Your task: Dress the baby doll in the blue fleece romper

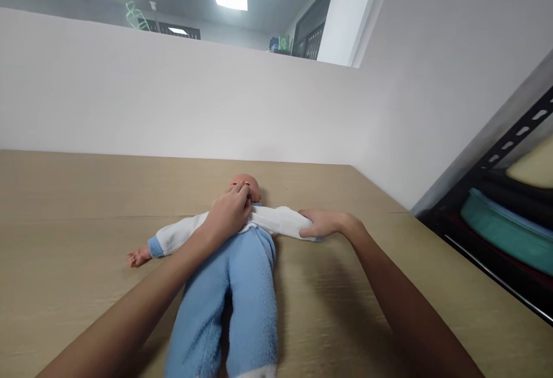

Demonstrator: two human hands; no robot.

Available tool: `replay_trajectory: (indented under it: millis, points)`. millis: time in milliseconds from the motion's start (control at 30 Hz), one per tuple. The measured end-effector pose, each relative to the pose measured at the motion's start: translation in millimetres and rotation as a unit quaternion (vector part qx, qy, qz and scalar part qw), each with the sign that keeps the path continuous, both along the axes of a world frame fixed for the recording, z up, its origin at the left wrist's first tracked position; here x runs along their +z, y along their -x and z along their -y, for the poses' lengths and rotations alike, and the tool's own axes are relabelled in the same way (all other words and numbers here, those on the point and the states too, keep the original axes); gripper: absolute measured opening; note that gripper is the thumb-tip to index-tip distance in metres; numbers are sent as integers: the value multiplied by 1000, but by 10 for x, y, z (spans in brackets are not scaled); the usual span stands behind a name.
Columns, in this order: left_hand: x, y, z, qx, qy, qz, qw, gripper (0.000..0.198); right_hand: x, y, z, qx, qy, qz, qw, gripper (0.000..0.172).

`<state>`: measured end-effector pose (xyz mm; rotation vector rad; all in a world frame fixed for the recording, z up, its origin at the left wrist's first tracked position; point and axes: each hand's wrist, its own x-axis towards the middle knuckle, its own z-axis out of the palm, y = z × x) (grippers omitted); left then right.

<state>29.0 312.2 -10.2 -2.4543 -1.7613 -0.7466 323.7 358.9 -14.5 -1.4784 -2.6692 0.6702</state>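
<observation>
A baby doll (250,257) lies on its back on the wooden table, its head away from me and its arms spread. It wears a white top with blue cuffs and fuzzy light blue trousers. My left hand (231,208) lies over its upper chest and chin, fingers bent together at the collar; the fingertips and what they pinch are partly hidden. On the right, my right hand (322,222) is wrapped round the end of the doll's white sleeve (287,221), covering the doll's hand there. The doll's other hand (139,256) sticks out of its cuff at the left.
The wooden table (86,188) meets a white partition (181,101) behind the doll's head. To the right stands a black metal rack (496,159) holding a teal container (505,228) and dark and pale items. A white wall (440,67) rises beside it.
</observation>
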Motion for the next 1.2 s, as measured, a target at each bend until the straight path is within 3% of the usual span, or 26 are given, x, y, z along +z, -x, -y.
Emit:
replay_trajectory:
  millis: [133, 200, 267, 333, 400, 500, 600, 733, 967, 1200]
  points:
    - [55, -1, 46, -8, 1, -8, 1000, 16, 60, 22, 15, 24, -8, 3, 1000, 58]
    - [86, 70, 131, -2, -12, 2, 1000, 25, 99, 65, 134, 11, -74, -12, 997, 64]
    - [77, 212, 272, -5, -46, 36, 998, 31, 106, 153, 350, -3, -184, -62, 981, 56]
    - [2, 408, 457, -29, -80, 89, 992, 31, 45, 285, 627, 8, -266, -152, 952, 37]
    - [-133, 609, 655, -40, -73, 140, 987, 28, -100, 436, 890, 20, -234, -248, 940, 27]
    - [-348, 815, 894, -47, -18, 183, 982, 26, -414, 612, 1112, 2, -104, -340, 935, 26]
    - [-451, 869, 998, -27, 29, 202, 979, 31, -687, 664, 1097, -68, 2, -415, 907, 34]
    - [-434, 855, 999, 17, 57, 204, 977, 35, -822, 593, 972, -72, 103, -479, 869, 30]
    - [-412, 876, 998, 12, 135, 227, 964, 42, -906, 607, 830, -134, 94, -535, 829, 39]
    - [-425, 813, 998, -7, 175, 254, 951, 39, -862, 594, 763, -161, -32, -478, 863, 39]
